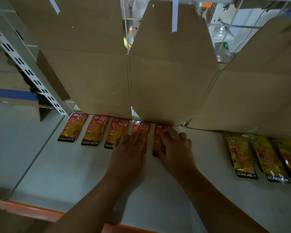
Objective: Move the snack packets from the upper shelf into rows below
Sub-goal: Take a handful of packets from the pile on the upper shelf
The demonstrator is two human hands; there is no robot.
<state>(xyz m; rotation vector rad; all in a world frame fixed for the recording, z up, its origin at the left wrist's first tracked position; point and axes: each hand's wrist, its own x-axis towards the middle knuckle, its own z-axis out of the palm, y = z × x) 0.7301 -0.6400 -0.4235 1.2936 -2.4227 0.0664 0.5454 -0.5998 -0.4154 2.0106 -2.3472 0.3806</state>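
Several orange snack packets lie flat in a row at the back of the white shelf (74,165). The three on the left (73,126) (95,130) (117,131) lie uncovered. My left hand (130,148) lies flat with straight fingers on the fourth packet (141,127). On the fifth packet (159,132), the last one to the right, my right hand (173,148) presses with its fingers spread. Yellow snack packets (242,157) lie overlapping at the right end of the same shelf.
Brown cardboard sheets (166,81) stand upright against the wire back just behind the packets. A slotted metal upright (29,71) rises at the left. An orange rail (23,209) runs along the shelf's front edge.
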